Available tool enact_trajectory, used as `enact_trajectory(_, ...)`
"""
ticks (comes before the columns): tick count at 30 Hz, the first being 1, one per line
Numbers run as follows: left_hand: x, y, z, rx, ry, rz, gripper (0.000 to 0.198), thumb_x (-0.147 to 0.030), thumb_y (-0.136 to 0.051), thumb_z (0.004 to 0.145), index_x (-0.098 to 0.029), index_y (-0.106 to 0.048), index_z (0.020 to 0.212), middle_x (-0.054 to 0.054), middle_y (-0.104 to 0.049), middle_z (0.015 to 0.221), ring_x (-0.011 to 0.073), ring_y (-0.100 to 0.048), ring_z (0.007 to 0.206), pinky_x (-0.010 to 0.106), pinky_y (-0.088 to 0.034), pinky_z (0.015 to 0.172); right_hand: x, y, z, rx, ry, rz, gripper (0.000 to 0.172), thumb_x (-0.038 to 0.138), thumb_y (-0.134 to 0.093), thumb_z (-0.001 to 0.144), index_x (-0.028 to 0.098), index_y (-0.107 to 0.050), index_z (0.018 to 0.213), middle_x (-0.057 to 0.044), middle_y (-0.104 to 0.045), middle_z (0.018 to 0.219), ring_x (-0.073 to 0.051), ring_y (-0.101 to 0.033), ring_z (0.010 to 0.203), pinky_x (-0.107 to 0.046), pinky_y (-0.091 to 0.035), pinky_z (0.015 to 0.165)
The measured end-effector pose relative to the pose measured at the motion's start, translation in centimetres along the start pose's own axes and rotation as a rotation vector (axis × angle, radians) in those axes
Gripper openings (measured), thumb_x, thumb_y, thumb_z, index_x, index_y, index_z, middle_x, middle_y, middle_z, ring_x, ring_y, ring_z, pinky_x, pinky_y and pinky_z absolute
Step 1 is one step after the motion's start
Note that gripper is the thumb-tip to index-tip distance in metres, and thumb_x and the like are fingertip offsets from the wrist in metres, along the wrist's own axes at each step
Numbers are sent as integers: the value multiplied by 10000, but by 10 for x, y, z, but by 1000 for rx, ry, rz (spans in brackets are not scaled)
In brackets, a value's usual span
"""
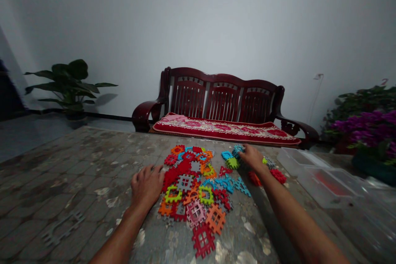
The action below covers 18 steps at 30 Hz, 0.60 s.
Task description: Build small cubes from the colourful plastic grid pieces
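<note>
My left hand (147, 185) lies palm down on the patterned tablecloth, fingers stretched out, beside the left edge of a spread pile of plastic building pieces. The pile holds red, grey, orange, lime and blue toothed pieces, among them a pink window piece (196, 213) and a dark red window piece (203, 240) at its near end. Beyond the pile on the right, my right hand (252, 158) has its fingers closed on a blue toothed piece (237, 150). Next to that piece lies a lime gear (232, 163). Red gears (277, 176) sit beyond my right wrist.
A grey bracket-shaped piece (63, 227) lies apart at the left. Clear plastic boxes (332, 187) stand on the right, one with something red inside. Purple flowers (368, 130) are at the far right. Behind the table is a wooden bench (221, 95).
</note>
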<state>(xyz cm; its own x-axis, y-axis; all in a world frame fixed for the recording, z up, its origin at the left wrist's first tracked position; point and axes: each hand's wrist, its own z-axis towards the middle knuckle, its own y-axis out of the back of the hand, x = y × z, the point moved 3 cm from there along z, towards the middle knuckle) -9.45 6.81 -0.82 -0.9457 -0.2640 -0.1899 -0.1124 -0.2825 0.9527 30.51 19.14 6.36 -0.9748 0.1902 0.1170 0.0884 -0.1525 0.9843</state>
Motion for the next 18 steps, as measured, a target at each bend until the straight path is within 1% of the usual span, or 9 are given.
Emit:
enact_trajectory(6, -2, 3, -2, 5, 13, 1, 456, -319, -385, 1036, -273, -694, 1368, 121, -648, 1473, 279, -544, 1380, 482, -342, 1163, 3, -6, 6, 40, -6, -88, 495, 357, -548, 971, 163, -629, 1420, -190, -731, 1306, -315, -669, 1247, -371, -500, 971)
enact_trajectory(10, -2, 2, -2, -1, 10, 0, 457, -325, -375, 1040, -272, -693, 1365, 122, -649, 1476, 275, -540, 1383, 481, -329, 1171, 10, -1, 2, -17, 33, -129, 454, 363, -524, 980, 178, -667, 1369, -179, -738, 1297, -308, -679, 1228, -354, -506, 947)
enact_trajectory(12, -2, 1, -2, -3, 8, 3, 455, -326, -381, 1037, -270, -692, 1364, 125, -645, 1480, 277, -541, 1381, 481, -324, 1175, 21, 2, -2, -48, 87, -122, 445, 364, -515, 983, 194, -675, 1361, -161, -750, 1279, -304, -685, 1219, -351, -510, 942)
enact_trajectory(14, -1, 0, -2, -8, 12, 7, 456, -334, -384, 1035, -272, -692, 1365, 122, -640, 1488, 282, -537, 1382, 480, -320, 1177, 36, 4, -7, -47, 148, -109, 443, 382, -515, 983, 205, -683, 1353, -151, -763, 1252, -304, -692, 1207, -355, -515, 939)
enact_trajectory(18, -1, -1, -2, -18, 12, 7, 457, -340, -378, 1036, -286, -695, 1360, 109, -652, 1476, 274, -544, 1364, 464, -326, 1168, 68, 0, -12, 19, 207, -161, 457, 397, -555, 954, 152, -706, 1310, -208, -749, 1259, -338, -687, 1212, -394, -521, 954)
